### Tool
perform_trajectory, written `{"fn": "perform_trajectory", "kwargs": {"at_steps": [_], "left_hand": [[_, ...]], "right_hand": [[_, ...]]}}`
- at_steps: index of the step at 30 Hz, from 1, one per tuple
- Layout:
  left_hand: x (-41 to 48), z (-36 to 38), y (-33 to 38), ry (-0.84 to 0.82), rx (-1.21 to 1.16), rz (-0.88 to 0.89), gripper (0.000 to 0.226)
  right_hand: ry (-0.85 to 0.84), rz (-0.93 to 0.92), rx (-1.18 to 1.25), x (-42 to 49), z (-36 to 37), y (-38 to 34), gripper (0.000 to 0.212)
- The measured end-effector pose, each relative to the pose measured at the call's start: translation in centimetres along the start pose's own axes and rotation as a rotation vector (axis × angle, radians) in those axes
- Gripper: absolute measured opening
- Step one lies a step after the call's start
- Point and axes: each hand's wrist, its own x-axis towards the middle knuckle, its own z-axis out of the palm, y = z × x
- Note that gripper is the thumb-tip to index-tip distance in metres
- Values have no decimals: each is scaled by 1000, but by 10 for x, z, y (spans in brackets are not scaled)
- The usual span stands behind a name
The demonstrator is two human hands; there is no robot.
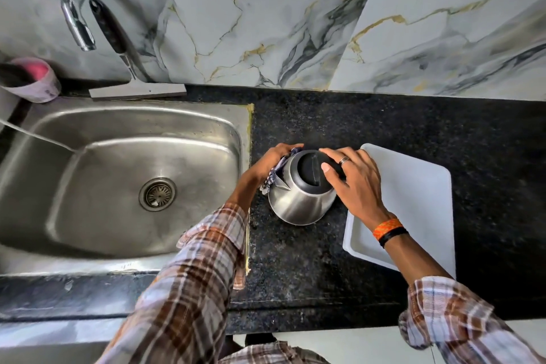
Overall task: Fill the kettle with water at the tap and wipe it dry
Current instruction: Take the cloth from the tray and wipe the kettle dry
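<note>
A steel kettle [298,204] with a black lid stands upright on the black granite counter [384,121], just right of the sink. My left hand [276,158] presses a checked cloth [273,176] against the kettle's far left side, near the spout. My right hand [351,179] rests on the lid and the kettle's right side, fingers spread and thumb on the lid. The chrome tap [77,3] is on the wall at the far left above the sink.
The steel sink [118,127] fills the left half. A squeegee [124,47] leans on the marble wall behind it, beside a pink-rimmed cup [32,80]. A white tray [419,186] lies on the counter right of the kettle, under my right wrist.
</note>
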Motion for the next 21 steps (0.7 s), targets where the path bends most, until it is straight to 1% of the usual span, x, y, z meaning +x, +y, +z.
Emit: {"fn": "perform_trajectory", "kwargs": {"at_steps": [3, 4, 6, 8, 10, 12, 14, 15, 17, 19, 21], "left_hand": [[5, -2, -5, 72, -112, 3, 55], [3, -2, -7, 96, -180, 26, 55], [-7, 5, -18, 179, -281, 88, 47], [-23, 19, -35, 368, -308, 131, 37], [-34, 41, -55, 619, -328, 114, 35], [-44, 70, -68, 846, -408, 44, 38], [-55, 104, -66, 985, -477, -10, 51], [-60, 121, -63, 1024, -471, 5, 59], [-69, 148, -55, 1041, -426, 88, 66], [-72, 160, -56, 1009, -336, 152, 76], [-75, 162, -70, 962, -169, 214, 90]], "right_hand": [[6, 0, -9, 0, -1, -1, 43], [5, 0, -16, -1, -1, -1, 42], [2, 0, -22, -1, -1, -2, 42], [6, -3, -30, 0, -2, -4, 43], [10, -5, -36, 1, -2, -4, 44], [12, -9, -41, 1, -1, -4, 43], [23, -17, -45, 1, -1, -5, 43], [29, -27, -45, 0, -1, -4, 43], [36, -53, -42, -1, -2, -3, 43], [32, -71, -42, -2, -2, -2, 43], [35, -78, -43, -2, -1, -1, 42]]}}
